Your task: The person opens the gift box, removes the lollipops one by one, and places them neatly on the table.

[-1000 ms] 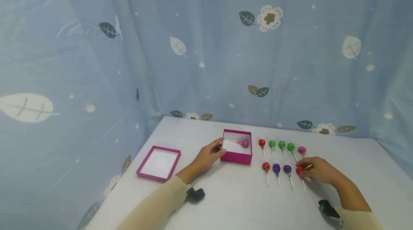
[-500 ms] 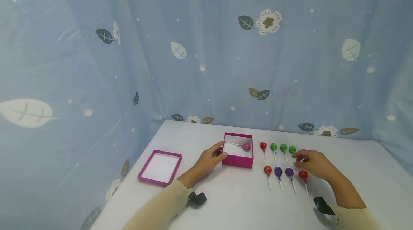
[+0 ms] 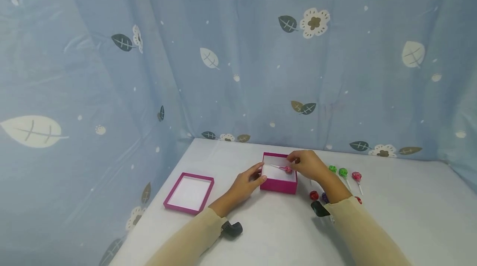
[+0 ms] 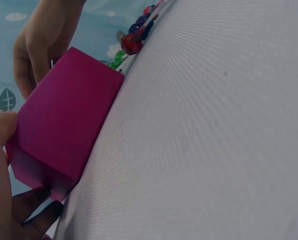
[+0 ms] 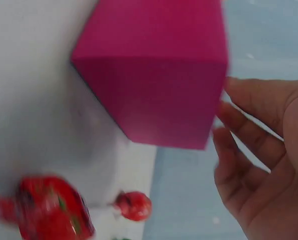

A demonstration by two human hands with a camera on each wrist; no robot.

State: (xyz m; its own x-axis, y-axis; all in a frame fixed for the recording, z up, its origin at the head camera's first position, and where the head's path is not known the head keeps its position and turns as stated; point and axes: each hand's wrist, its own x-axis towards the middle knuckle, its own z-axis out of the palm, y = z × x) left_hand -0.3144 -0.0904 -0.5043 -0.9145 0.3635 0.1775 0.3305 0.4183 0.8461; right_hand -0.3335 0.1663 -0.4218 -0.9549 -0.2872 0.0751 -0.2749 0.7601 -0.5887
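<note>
A magenta box [image 3: 278, 186] stands without its lid, and a pink lollipop [image 3: 288, 170] lies inside. My left hand [image 3: 242, 185] holds the box at its left side, thumb by the front corner. In the left wrist view, its darker fingers [image 4: 36, 207] reach round the box's lower side. At the box's right rim is my right hand [image 3: 309, 164], with fingers bent beside the pink lollipop. The right wrist view shows those fingers [image 5: 249, 132] spread apart, their tips partly behind the box; nothing shows between them.
Right of the box lie several lollipops in rows: green ones [image 3: 343, 172], another pink one [image 3: 356, 176], red ones [image 3: 314, 195] and purple [image 3: 325, 198]. The right forearm covers some. A magenta-rimmed lid [image 3: 189, 192] lies at the left. Blue patterned curtains [image 3: 253, 71] border the white table [image 3: 253, 233].
My right hand has moved left from the right end of the lollipop rows to the box. The left hand stays on the box, and the pink lollipop inside lies as before.
</note>
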